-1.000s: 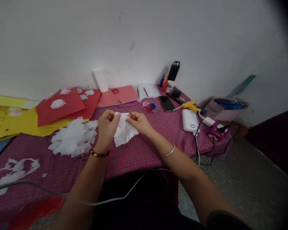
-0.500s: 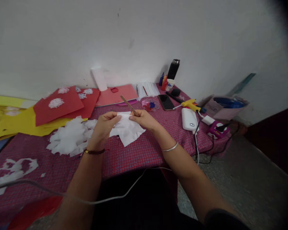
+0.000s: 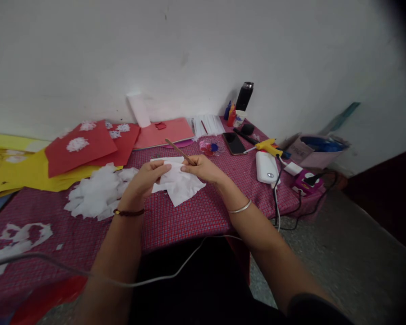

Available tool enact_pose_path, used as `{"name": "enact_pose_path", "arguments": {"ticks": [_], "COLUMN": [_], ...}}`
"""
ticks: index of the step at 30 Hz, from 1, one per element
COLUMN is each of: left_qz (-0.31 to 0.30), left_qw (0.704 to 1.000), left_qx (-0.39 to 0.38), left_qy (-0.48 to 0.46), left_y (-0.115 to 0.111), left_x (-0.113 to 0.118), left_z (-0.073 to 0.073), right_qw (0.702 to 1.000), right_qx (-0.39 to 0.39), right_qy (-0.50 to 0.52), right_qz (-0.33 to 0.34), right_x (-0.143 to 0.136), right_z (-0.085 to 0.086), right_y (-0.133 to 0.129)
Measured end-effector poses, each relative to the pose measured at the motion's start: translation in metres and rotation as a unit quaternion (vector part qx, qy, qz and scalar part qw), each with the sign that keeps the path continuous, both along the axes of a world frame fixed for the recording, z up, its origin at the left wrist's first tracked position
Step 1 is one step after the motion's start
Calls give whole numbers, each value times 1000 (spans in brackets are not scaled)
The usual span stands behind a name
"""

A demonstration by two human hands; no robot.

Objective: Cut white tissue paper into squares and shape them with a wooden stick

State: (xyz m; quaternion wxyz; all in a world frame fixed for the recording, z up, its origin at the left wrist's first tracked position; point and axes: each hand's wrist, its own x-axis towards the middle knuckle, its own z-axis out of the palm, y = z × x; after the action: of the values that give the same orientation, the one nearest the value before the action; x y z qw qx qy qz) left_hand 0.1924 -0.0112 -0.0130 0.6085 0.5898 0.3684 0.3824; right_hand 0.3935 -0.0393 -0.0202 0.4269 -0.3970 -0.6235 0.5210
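- A white, crumpled sheet (image 3: 181, 184), paper or thin cloth (I cannot tell which), is at the centre of the frame, held between both hands above the worktop (image 3: 189, 225).
- The left hand (image 3: 151, 175) pinches the sheet's left part between thumb and fingers.
- The right hand (image 3: 201, 169) grips the sheet's upper right part, along with a flat brown stick (image 3: 178, 150) that slants toward the upper left.
- Left of centre, near the left wrist, lies a heap of white pieces (image 3: 96, 192).
- Above that heap, red sheets (image 3: 81, 155) with white tufts overlap yellow paper (image 3: 27, 171) at the left edge.
- Above the hands, at upper centre, is a pink folder (image 3: 172, 131).
- Right of centre lie a dark phone (image 3: 235, 144), a yellow glue gun (image 3: 269, 146) and a white box-shaped device (image 3: 266, 167).
- A black flask (image 3: 245, 95) stands at upper right of centre, by the wall.
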Motion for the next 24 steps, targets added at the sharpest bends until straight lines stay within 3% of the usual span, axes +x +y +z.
{"name": "enact_pose_path", "arguments": {"ticks": [3, 6, 13, 18, 24], "left_qz": [7, 8, 47, 77, 47], "left_qw": [998, 999, 997, 993, 996], "left_qx": [-48, -37, 62, 82, 80], "left_qy": [28, 17, 17, 24, 16], "left_y": [-2, -6, -5, -4, -5], "left_x": [1, 3, 5, 7, 8], "left_z": [0, 1, -1, -4, -4], "right_qw": [1000, 1000, 979, 979, 979], "right_qx": [3, 2, 74, 137, 160], "right_qy": [-2, 5, 141, 109, 72], "right_qz": [7, 10, -129, -99, -100], "right_x": [0, -1, 4, 5, -1], "right_z": [1, 1, 0, 3, 7], "right_y": [-1, -1, 6, 3, -3]}}
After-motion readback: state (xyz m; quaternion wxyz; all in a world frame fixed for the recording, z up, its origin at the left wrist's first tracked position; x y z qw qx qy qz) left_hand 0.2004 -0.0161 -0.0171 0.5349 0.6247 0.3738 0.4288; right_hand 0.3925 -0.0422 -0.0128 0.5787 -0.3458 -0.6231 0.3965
